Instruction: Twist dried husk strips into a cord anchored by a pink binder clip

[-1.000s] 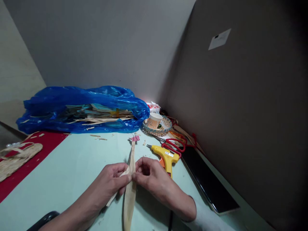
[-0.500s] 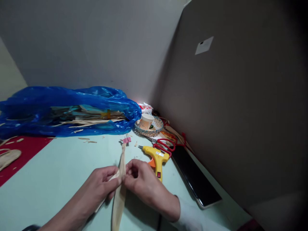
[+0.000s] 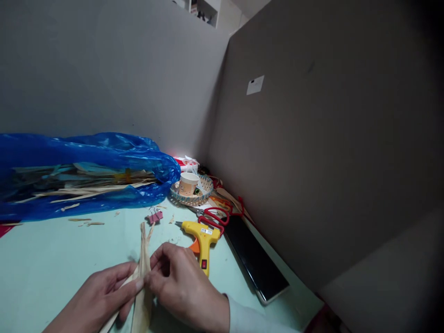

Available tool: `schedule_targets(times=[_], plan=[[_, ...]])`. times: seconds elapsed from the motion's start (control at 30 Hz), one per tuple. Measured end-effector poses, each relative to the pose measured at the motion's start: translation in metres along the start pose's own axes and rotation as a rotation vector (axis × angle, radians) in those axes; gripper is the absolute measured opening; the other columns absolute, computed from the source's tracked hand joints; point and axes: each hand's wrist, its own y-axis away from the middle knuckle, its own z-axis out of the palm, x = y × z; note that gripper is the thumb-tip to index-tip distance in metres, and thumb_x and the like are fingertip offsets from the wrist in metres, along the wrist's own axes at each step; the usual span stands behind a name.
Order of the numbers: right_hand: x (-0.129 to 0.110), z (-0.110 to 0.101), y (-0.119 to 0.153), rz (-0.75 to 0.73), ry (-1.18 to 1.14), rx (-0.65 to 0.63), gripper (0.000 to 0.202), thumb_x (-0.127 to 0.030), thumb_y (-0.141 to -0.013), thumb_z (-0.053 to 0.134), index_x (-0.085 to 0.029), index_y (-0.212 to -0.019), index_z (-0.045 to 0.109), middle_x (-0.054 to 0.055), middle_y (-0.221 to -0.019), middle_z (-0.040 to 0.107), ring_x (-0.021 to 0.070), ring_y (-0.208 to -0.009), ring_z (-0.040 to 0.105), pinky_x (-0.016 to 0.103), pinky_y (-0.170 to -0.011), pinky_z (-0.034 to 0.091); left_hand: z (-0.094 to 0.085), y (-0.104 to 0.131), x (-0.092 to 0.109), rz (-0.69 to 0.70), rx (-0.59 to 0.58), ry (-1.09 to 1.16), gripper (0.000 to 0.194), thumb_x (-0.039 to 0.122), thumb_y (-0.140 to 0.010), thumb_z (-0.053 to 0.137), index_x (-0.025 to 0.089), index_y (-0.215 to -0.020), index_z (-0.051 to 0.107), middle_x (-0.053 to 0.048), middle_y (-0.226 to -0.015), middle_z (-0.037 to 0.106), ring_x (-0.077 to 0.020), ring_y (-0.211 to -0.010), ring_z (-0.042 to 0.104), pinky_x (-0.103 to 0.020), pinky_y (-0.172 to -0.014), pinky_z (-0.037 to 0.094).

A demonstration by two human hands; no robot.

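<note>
A pale, flat dried strip (image 3: 143, 296) runs from the bottom edge up to a narrow, split tip. My left hand (image 3: 107, 289) pinches it from the left, its thumb lying on the strip; a second pale piece passes under those fingers. From the right, my right hand (image 3: 183, 282) grips the same strip between thumb and forefinger, close to the left thumb. Just beyond the tip lies a pink binder clip (image 3: 155, 217). A yellow glue gun (image 3: 204, 236) with an orange trigger rests right of my right hand.
A blue plastic bag (image 3: 104, 148) of dried strips lies at the back left. Near the corner, a woven basket (image 3: 204, 187) holds a paper cup (image 3: 188, 184). Red-handled scissors (image 3: 217, 216) and a black flat device (image 3: 255, 259) lie to the right. Grey partitions stand behind.
The view has swung right, so the scene sits further left and lower. Both hands still hold the strip, and its tip now shows split apart near the clip.
</note>
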Motion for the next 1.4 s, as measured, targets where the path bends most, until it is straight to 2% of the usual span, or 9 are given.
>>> schedule_targets(times=[0.13,0.43,0.67,0.87,1.03,1.13,1.27,1.33,1.4], plan=[[-0.001,0.0,0.002,-0.021,0.016,0.009,0.006,-0.019,-0.076,0.058,-0.019,-0.081,0.06,-0.002,-0.07,0.06,0.0122,-0.066,0.055,0.021,-0.058,0.037,-0.005,-0.002,-0.002,-0.017,-0.056,-0.006,0.026,0.042,-0.065,0.073,0.019,-0.069,0.061,0.005,-0.045,0.053,-0.0116,-0.049,0.039,-0.021,-0.051,0.03],[0.002,-0.001,0.007,-0.044,0.084,0.048,0.006,-0.024,-0.08,0.061,-0.022,-0.084,0.058,-0.003,-0.075,0.058,0.0152,-0.08,0.053,0.023,-0.065,0.036,0.007,0.001,0.0,0.002,0.027,-0.003,0.038,0.051,-0.068,0.068,0.021,-0.061,0.045,0.008,-0.044,0.042,-0.0106,-0.047,0.034,-0.021,-0.048,0.027],[-0.001,0.0,0.008,-0.082,0.09,-0.005,0.006,-0.022,-0.083,0.055,-0.02,-0.088,0.054,0.0,-0.079,0.057,0.0167,-0.079,0.052,0.025,-0.065,0.036,0.012,0.006,0.009,0.036,0.032,0.051,0.036,0.051,-0.067,0.068,0.02,-0.062,0.049,0.009,-0.044,0.038,-0.0097,-0.045,0.03,-0.022,-0.047,0.022],[-0.013,-0.007,0.004,0.072,-0.312,-0.142,0.025,-0.017,-0.072,0.062,-0.019,-0.093,0.049,-0.005,-0.07,0.049,0.0112,-0.062,0.045,0.022,-0.059,0.036,0.018,0.01,0.022,0.049,0.112,0.065,0.035,0.045,-0.065,0.07,0.021,-0.056,0.046,0.008,-0.041,0.041,-0.0097,-0.044,0.032,-0.022,-0.047,0.022],[-0.026,-0.027,0.001,0.161,-0.765,-0.339,0.028,-0.016,-0.066,0.067,-0.016,-0.09,0.053,-0.004,-0.069,0.05,0.0083,-0.06,0.043,0.021,-0.06,0.034,0.016,0.015,0.028,0.041,0.072,0.081,0.027,0.04,-0.066,0.066,0.019,-0.06,0.052,0.007,-0.044,0.044,-0.0111,-0.048,0.038,-0.022,-0.051,0.025],[-0.034,-0.044,0.008,0.138,-0.944,-0.363,0.03,-0.018,-0.066,0.068,-0.014,-0.092,0.054,-0.002,-0.072,0.048,0.0071,-0.057,0.038,0.02,-0.053,0.029,0.015,0.017,0.029,0.069,0.041,0.078,0.022,0.037,-0.069,0.061,0.018,-0.061,0.051,0.007,-0.046,0.046,-0.0095,-0.047,0.034,-0.023,-0.051,0.023],[-0.054,-0.079,0.034,0.047,-0.893,-0.29,0.031,-0.021,-0.068,0.064,-0.017,-0.097,0.055,-0.003,-0.068,0.04,0.0078,-0.055,0.03,0.021,-0.05,0.024,0.015,0.02,0.03,0.055,0.06,0.016,0.03,0.042,-0.068,0.058,0.022,-0.053,0.043,0.007,-0.044,0.043,-0.0089,-0.043,0.031,-0.024,-0.047,0.02],[-0.07,-0.103,0.051,-0.072,-0.791,-0.132,0.024,-0.027,-0.069,0.058,-0.02,-0.092,0.056,-0.004,-0.063,0.03,0.0098,-0.051,0.025,0.023,-0.047,0.025,0.015,0.02,0.03,0.061,0.075,-0.005,0.031,0.042,-0.068,0.057,0.022,-0.05,0.04,0.007,-0.043,0.043,-0.0094,-0.043,0.032,-0.024,-0.048,0.021],[-0.085,-0.132,0.062,-0.168,-0.581,0.126,0.015,-0.032,-0.073,0.052,-0.023,-0.085,0.054,-0.003,-0.062,0.025,0.0122,-0.05,0.023,0.025,-0.043,0.023,0.015,0.02,0.029,0.071,0.093,-0.017,0.031,0.04,-0.069,0.057,0.022,-0.049,0.041,0.006,-0.043,0.044,-0.0101,-0.045,0.034,-0.024,-0.049,0.023]])
